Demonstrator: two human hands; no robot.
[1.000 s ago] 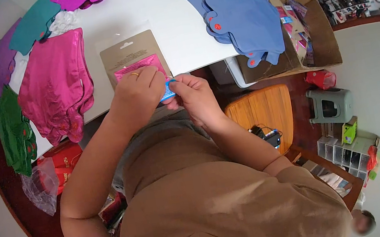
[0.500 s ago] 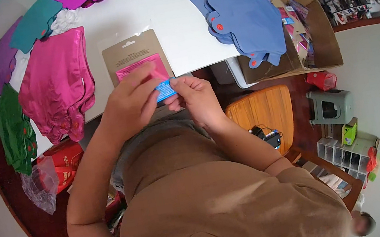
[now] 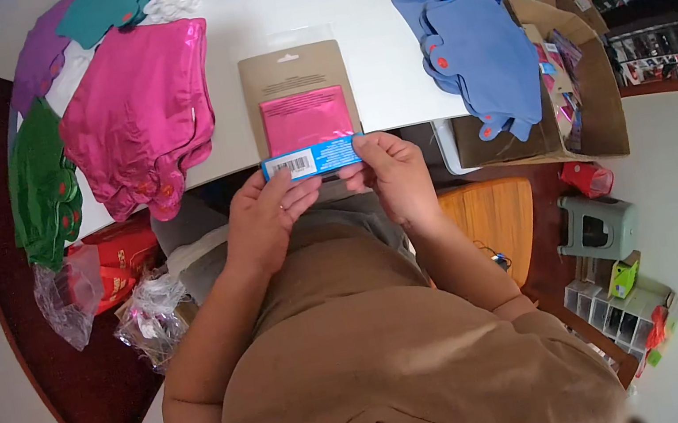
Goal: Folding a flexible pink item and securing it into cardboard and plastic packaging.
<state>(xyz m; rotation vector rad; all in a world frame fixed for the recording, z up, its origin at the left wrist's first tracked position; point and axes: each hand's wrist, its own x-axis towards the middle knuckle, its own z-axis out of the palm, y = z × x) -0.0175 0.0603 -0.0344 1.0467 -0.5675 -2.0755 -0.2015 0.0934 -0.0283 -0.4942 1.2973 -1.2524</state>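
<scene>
A flat brown hang card pack [image 3: 293, 71], in a clear sleeve with a rounded hang slot, lies upright at the table's near edge. In its middle shows a folded shiny pink piece [image 3: 306, 118]. Across its lower end runs a blue label [image 3: 334, 155] with a white barcode patch. My left hand [image 3: 264, 219] grips the label's left part, thumb on top and fingers beneath. At the right end, my right hand [image 3: 396, 179] pinches it between thumb and curled fingers. Whether the label is fully stuck to the card I cannot tell.
Pink shiny cloth pieces [image 3: 138, 110] are stacked left on the white table [image 3: 378, 70], near green ones [image 3: 44, 189]. Grey-blue pieces [image 3: 483, 53] lie at the right, overhanging a cardboard box [image 3: 593, 70] of packs. A wooden chair [image 3: 489, 222] stands at the right.
My left hand has come down off the pink piece to the label's left end, uncovering the barcode. The view has shifted, so the table's things appear farther right.
</scene>
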